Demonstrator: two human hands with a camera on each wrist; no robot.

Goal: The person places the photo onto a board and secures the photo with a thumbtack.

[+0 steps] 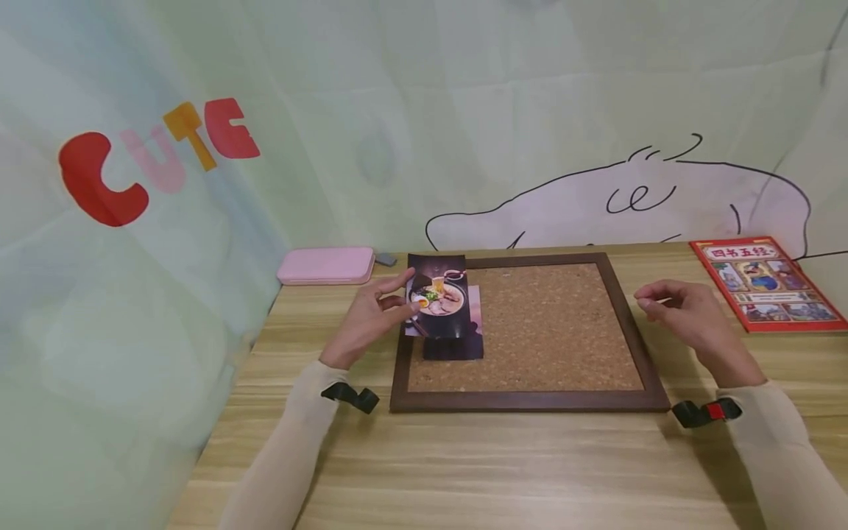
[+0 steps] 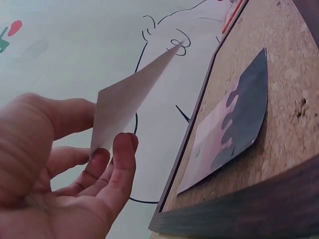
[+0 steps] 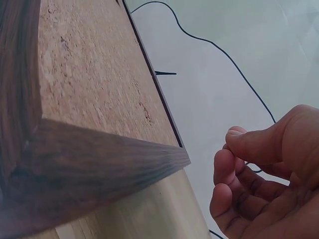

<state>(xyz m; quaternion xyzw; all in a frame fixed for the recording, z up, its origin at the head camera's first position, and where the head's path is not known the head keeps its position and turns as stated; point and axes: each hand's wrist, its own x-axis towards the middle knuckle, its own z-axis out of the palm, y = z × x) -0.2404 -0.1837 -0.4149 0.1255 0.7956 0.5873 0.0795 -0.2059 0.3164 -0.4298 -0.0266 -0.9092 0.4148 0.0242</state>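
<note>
In the head view my left hand pinches a photo card of a ramen bowl by its left edge, thumb in front. The card is raised above the left part of a framed corkboard. Its pale back faces the left wrist view, fingers at the near edge. Under it, partly hidden, a pink and dark photo lies on the cork. My right hand hovers beside the board's right frame. Its fingers curl and the thumb tip meets the index finger, with nothing visible between them.
A pink case stands at the back left, with a small grey object beside it. At the back right lies a red-bordered book. The wooden table meets a printed curtain behind and at the left.
</note>
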